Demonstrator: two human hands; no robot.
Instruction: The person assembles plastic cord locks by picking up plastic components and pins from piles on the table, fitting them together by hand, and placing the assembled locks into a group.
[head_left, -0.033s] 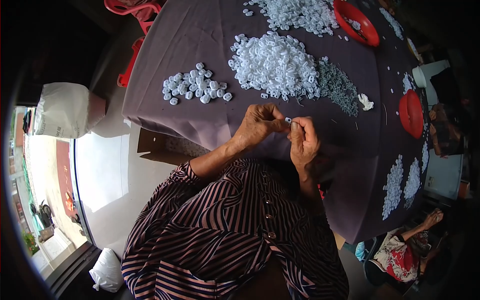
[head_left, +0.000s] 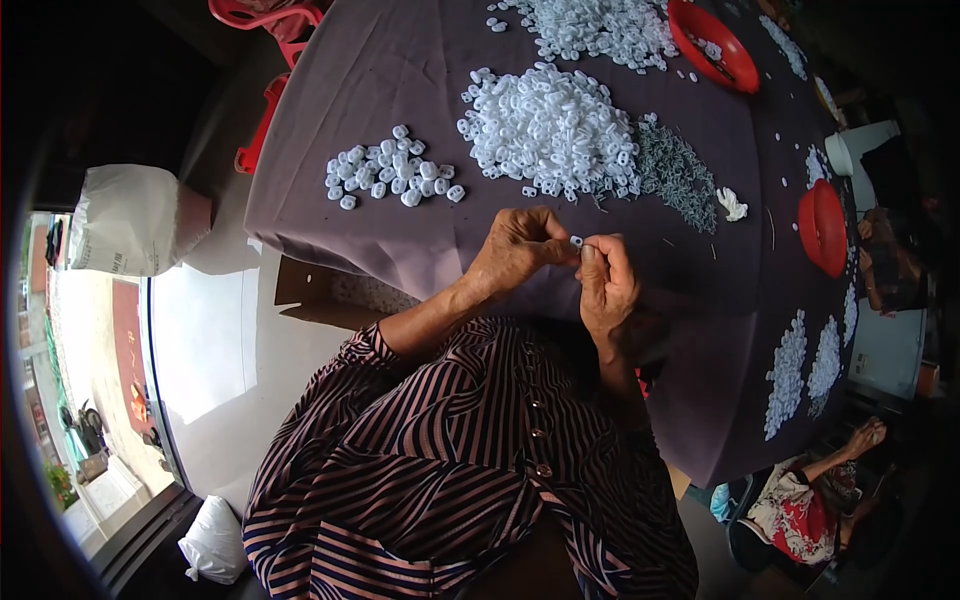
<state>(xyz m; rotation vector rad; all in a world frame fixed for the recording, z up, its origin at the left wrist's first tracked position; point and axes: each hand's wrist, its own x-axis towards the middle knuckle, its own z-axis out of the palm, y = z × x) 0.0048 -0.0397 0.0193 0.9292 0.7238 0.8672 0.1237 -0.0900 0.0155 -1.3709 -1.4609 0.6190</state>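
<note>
Just past the table's near edge, my left hand (head_left: 515,248) pinches a small white plastic piece (head_left: 576,241) with a dark hole between thumb and forefinger. Close against its right side is my right hand (head_left: 608,280), thumb and forefinger pressed together; whatever they grip is too small to make out. Beyond my hands lies a big heap of the same white pieces (head_left: 545,130). Touching that heap on the right is a spread of tiny grey-green pins (head_left: 680,175). A smaller group of rounded white pieces (head_left: 395,168) sits to the left.
A dark purple cloth covers the table (head_left: 350,90). Red bowls (head_left: 822,228) and more white heaps (head_left: 785,375) lie to the right. Crumpled white tissue (head_left: 732,205) rests by the pins. Below the table's left edge stands a cardboard box (head_left: 305,290). Other people (head_left: 805,510) sit at the right.
</note>
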